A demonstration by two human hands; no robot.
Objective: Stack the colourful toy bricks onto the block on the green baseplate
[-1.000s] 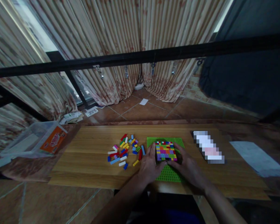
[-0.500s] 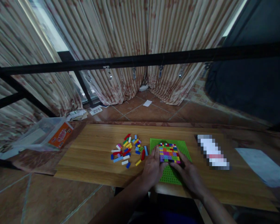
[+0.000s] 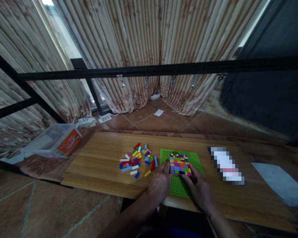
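Observation:
A block of many-coloured toy bricks (image 3: 180,164) is over the green baseplate (image 3: 181,188), its studded top facing me. My left hand (image 3: 161,181) grips the block's left side, fingers closed along that edge. On the opposite side, my right hand (image 3: 200,186) has its fingers around the right edge and its thumb at the near right corner. Whether the block is fixed to the baseplate or lifted off it, I cannot tell. Several loose bricks (image 3: 136,160) in red, blue, yellow, white and green lie scattered to the left of the baseplate.
The wooden table (image 3: 96,162) runs across in front of me. A blurred-out flat object (image 3: 227,165) lies on its right part, with a white sheet (image 3: 279,181) further right. A clear plastic box (image 3: 57,142) with an orange label stands left. Behind are a dark metal bar (image 3: 139,71) and curtains.
The view has shifted slightly. The brick block's near edge looks a little raised, with a dark gap under its right side. Both hands keep hold of its sides.

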